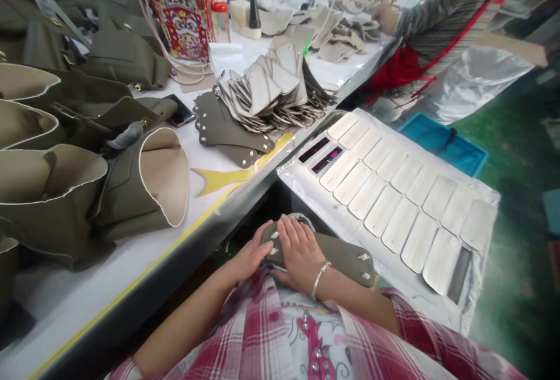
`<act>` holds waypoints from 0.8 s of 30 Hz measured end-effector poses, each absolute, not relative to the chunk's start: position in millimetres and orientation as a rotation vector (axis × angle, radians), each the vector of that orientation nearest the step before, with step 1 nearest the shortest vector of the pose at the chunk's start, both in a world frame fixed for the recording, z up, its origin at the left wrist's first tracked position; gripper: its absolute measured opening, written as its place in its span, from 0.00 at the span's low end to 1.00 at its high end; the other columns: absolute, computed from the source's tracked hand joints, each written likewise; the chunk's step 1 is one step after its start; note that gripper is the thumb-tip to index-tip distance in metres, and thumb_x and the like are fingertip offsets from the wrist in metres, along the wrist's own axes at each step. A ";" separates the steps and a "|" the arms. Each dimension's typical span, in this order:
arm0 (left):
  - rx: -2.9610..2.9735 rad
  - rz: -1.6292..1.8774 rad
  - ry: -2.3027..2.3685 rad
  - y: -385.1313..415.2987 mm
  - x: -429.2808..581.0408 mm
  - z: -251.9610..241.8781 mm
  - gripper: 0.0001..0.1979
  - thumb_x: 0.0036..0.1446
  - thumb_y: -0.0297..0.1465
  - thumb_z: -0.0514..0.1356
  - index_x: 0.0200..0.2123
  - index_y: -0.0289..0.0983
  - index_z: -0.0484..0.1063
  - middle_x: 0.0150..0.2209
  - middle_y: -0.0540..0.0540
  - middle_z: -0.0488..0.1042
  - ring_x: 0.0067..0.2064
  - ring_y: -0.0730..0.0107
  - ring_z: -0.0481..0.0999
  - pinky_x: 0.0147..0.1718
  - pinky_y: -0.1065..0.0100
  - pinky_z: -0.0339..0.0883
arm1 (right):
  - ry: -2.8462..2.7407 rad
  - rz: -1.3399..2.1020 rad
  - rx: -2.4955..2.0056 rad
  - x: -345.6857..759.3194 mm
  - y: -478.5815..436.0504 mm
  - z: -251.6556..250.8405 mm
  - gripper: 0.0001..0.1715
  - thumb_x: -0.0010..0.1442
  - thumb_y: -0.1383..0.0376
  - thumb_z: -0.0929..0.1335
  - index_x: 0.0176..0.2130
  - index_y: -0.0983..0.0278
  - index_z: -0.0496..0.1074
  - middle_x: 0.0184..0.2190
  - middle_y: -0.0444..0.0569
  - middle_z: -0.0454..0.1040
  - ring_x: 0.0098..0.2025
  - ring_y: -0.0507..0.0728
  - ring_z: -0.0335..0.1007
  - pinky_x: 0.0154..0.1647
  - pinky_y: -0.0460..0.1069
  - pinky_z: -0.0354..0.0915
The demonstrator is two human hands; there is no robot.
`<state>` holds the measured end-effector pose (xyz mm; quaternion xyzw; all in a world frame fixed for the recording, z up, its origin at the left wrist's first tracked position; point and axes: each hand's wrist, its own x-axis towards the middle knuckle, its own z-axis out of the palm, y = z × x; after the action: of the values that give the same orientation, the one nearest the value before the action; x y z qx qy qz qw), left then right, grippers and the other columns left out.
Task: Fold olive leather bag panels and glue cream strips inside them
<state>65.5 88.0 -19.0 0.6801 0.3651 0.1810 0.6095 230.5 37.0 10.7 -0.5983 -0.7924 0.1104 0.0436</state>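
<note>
Left hand: the person's left hand (pixel 251 257) holds one end of a grey-brown strip (pixel 339 257), its thumb on top; the fingers beneath are partly hidden.
Right hand: the person's right hand (pixel 300 249) lies across the same strip, fingers together on top, thumb at the near edge, so it grasps it too (how hard either hand presses, I cannot tell). A silver bracelet (pixel 321 281) circles the wrist.
Strip: in front of the person's body, between the table and the tray, with small white tabs near both ends.
Tray: to the right, a silvery-covered tray (pixel 345 217) carries rows of pale, round-cornered pieces (pixel 387 208).
Table: to the left, a white table (pixel 131 266) with a yellow line along its edge.
Pile: on the table, a heap of pale-backed pieces (pixel 266 85) beside flat dark pieces (pixel 227 123) with white tabs.
Bags: open grey-brown bags (pixel 120 187) crowd the table's left side; a phone (pixel 179 111) lies near them.
Further back: a red patterned carrier (pixel 181 21) stands on the table.
Co-worker: at upper right, a person in a striped sleeve (pixel 431 10) has a hand (pixel 386 18) at the table.
Floor: a blue crate (pixel 444 144) sits beyond the tray.
</note>
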 end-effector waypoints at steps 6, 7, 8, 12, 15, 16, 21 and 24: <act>1.591 0.421 0.870 97.2 67.8 -13.5 0.25 0.61 0.35 0.44 0.60 0.33 0.49 0.61 0.41 0.54 0.61 0.65 0.56 0.60 0.60 0.49 | -2.293 0.420 -1.828 218.2 43.3 9.7 0.58 0.44 0.50 0.70 0.62 0.77 0.45 0.64 0.65 0.36 0.63 0.71 0.35 0.61 0.63 0.33; 1.597 0.404 0.870 98.1 67.2 -12.7 0.26 0.61 0.36 0.45 0.60 0.33 0.49 0.61 0.41 0.54 0.61 0.65 0.55 0.60 0.59 0.49 | -2.261 0.439 -1.814 220.0 42.2 11.9 0.59 0.43 0.49 0.70 0.62 0.77 0.46 0.64 0.66 0.37 0.63 0.71 0.34 0.61 0.63 0.32; 1.599 0.370 0.865 98.8 66.0 -11.4 0.26 0.60 0.37 0.46 0.60 0.34 0.50 0.61 0.42 0.54 0.61 0.64 0.55 0.60 0.58 0.48 | -2.232 0.477 -1.781 224.5 41.0 15.4 0.60 0.42 0.48 0.71 0.62 0.77 0.46 0.63 0.66 0.38 0.63 0.71 0.35 0.61 0.63 0.32; 1.637 0.160 0.854 105.3 60.4 2.4 0.27 0.59 0.40 0.48 0.60 0.38 0.52 0.60 0.43 0.57 0.60 0.61 0.57 0.58 0.54 0.51 | -1.983 0.894 -1.544 278.5 33.2 38.4 0.47 0.51 0.46 0.65 0.60 0.69 0.53 0.59 0.59 0.56 0.60 0.63 0.51 0.60 0.57 0.46; 1.943 0.186 0.972 110.7 74.7 21.2 0.31 0.58 0.44 0.48 0.62 0.38 0.47 0.62 0.41 0.52 0.61 0.58 0.54 0.58 0.53 0.50 | -1.491 0.899 -1.725 344.0 14.9 49.0 0.30 0.61 0.51 0.58 0.57 0.64 0.60 0.55 0.53 0.63 0.57 0.57 0.57 0.59 0.54 0.50; 2.088 0.212 0.966 109.6 85.9 27.4 0.34 0.57 0.45 0.50 0.62 0.37 0.45 0.63 0.40 0.50 0.62 0.57 0.52 0.58 0.53 0.49 | -1.361 0.893 -1.822 363.5 5.8 48.0 0.29 0.60 0.52 0.59 0.56 0.64 0.61 0.55 0.53 0.62 0.57 0.57 0.57 0.59 0.54 0.50; 2.594 -0.034 0.474 80.1 165.3 35.2 0.43 0.46 0.47 0.59 0.61 0.34 0.48 0.60 0.36 0.56 0.60 0.54 0.56 0.56 0.55 0.51 | -1.181 1.314 -1.914 404.6 -39.7 16.4 0.25 0.46 0.57 0.72 0.43 0.66 0.71 0.39 0.50 0.74 0.42 0.58 0.70 0.45 0.52 0.65; 2.738 -0.106 0.443 60.3 201.5 23.8 0.43 0.43 0.50 0.59 0.58 0.34 0.53 0.57 0.35 0.61 0.57 0.50 0.60 0.54 0.53 0.51 | -1.116 1.336 -1.891 399.4 -52.1 -0.2 0.23 0.48 0.56 0.70 0.42 0.66 0.70 0.33 0.47 0.74 0.35 0.54 0.70 0.38 0.49 0.66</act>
<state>201.5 60.3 23.8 0.9700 0.1569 -0.0375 0.1818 399.4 -52.1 -0.2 -0.7060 -0.4164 0.4988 0.2817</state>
